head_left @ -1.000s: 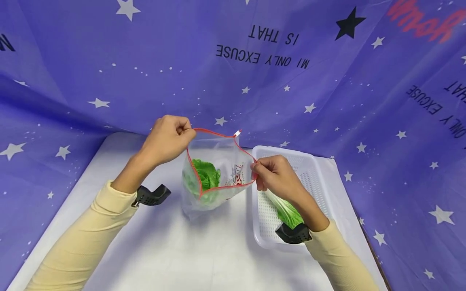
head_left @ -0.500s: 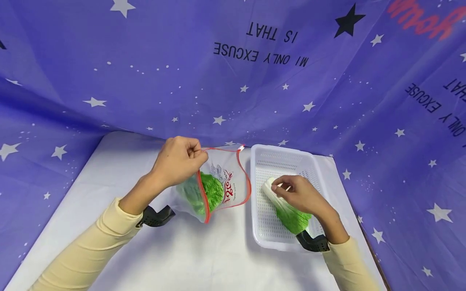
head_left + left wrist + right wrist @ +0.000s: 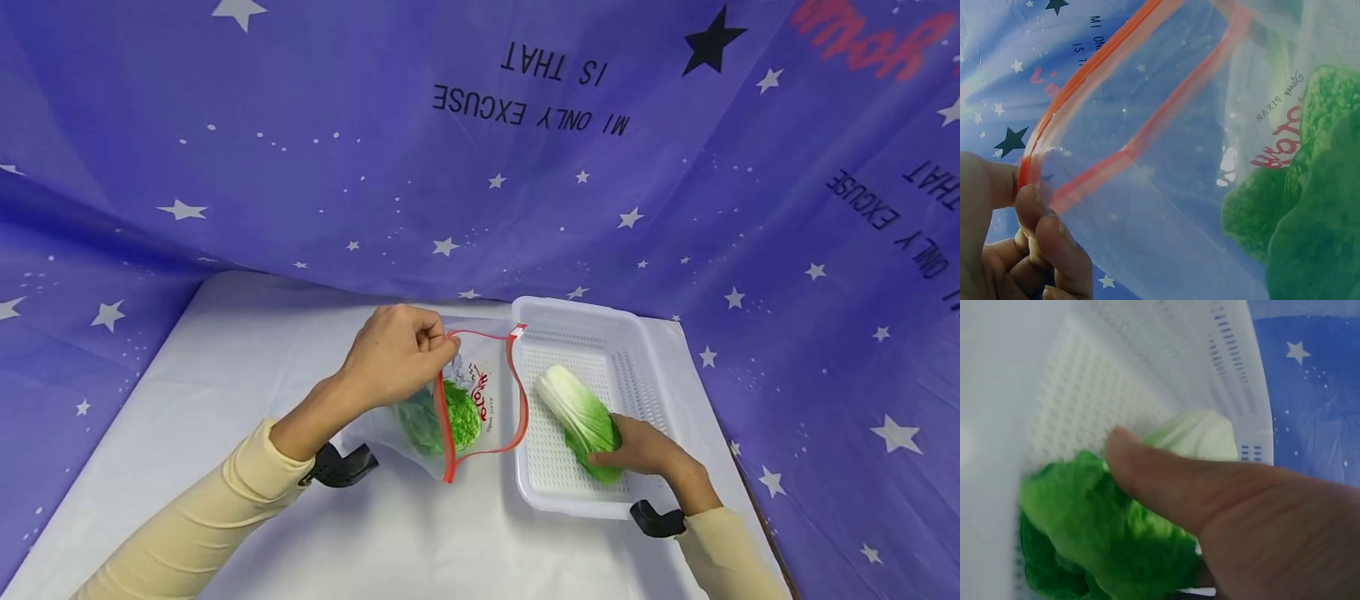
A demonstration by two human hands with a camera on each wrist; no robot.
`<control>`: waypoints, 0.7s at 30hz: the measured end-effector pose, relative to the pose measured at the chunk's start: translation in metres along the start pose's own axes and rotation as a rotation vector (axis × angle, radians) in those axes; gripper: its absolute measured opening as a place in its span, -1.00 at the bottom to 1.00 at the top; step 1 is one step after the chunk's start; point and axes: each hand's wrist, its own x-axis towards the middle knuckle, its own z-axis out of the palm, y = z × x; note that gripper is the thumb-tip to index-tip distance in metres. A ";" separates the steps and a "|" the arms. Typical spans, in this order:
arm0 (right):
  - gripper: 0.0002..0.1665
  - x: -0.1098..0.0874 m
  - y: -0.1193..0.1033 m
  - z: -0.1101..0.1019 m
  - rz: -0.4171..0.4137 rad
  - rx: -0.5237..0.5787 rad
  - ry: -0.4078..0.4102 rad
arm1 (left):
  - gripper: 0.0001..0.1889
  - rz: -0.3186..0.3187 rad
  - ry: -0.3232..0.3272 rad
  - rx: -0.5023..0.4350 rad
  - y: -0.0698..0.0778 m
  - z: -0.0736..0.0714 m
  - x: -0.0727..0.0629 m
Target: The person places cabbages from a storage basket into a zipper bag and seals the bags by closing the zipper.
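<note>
My left hand (image 3: 397, 354) pinches the red-edged rim of a clear zip bag (image 3: 498, 400), whose mouth gapes toward the right. A leafy green vegetable (image 3: 462, 417) sits inside the bag, partly seen through the plastic; in the left wrist view its leaves (image 3: 1310, 206) fill the lower right. Over the white basket, my right hand (image 3: 641, 446) grips the leafy end of a napa cabbage (image 3: 570, 400), its white base pointing away and to the left. The right wrist view shows the thumb (image 3: 1154, 475) across the cabbage leaves (image 3: 1097, 525), with the other fingers mostly hidden.
A white perforated plastic basket (image 3: 543, 502) stands on the white-covered table (image 3: 420, 542), close beside the bag. A white zip slider (image 3: 517, 331) sits at the bag's far corner. Purple star-printed cloth (image 3: 420, 183) hangs behind and along both sides.
My right hand let go of the bag's rim, moved into the basket and took hold of the napa cabbage's leafy end. My left hand shifted right and nearer, bringing the bag beside the basket.
</note>
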 end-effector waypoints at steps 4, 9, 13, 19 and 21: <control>-0.23 0.005 -0.002 0.003 0.024 -0.011 0.029 | -0.64 -0.006 -0.001 0.003 0.001 0.001 0.001; -0.55 0.007 -0.009 0.001 0.096 -0.053 0.103 | -0.64 -0.020 -0.015 -0.004 0.000 0.000 0.000; -0.66 0.006 -0.012 -0.001 0.133 -0.050 0.178 | -0.65 -0.030 -0.025 -0.011 -0.001 -0.001 0.000; -0.68 0.000 -0.016 -0.009 0.111 0.010 0.277 | -0.65 -0.038 -0.026 -0.017 -0.002 -0.001 -0.001; -0.64 -0.005 -0.016 -0.013 0.099 0.031 0.304 | -0.65 -0.038 -0.025 -0.017 -0.003 -0.001 -0.001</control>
